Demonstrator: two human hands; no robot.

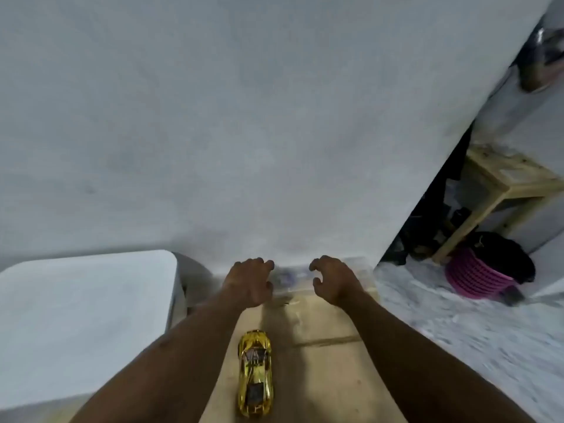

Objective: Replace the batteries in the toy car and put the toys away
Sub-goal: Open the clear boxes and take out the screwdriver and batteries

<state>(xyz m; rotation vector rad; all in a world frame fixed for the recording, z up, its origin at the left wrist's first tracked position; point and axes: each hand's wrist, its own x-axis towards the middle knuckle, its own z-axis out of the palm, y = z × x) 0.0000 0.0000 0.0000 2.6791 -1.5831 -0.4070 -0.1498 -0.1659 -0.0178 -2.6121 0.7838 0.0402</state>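
Note:
A shiny gold toy car [255, 374] lies lengthwise on a tan wooden surface [323, 377] between my forearms, near the bottom of the view. My left hand [248, 280] and my right hand [331, 279] are stretched out past the car, fingers curled and apart, holding nothing. Between them, at the far end of the surface against the wall, is a blurred clear plastic item [291, 277] with purple marks; what it is cannot be told.
A plain grey wall [244, 117] fills most of the view. A white rounded box or appliance [85, 319] stands at the left. At the right are a pale wooden stool [500, 190], a pink ribbed basket [476, 276] with dark contents, and a light speckled floor [457, 331].

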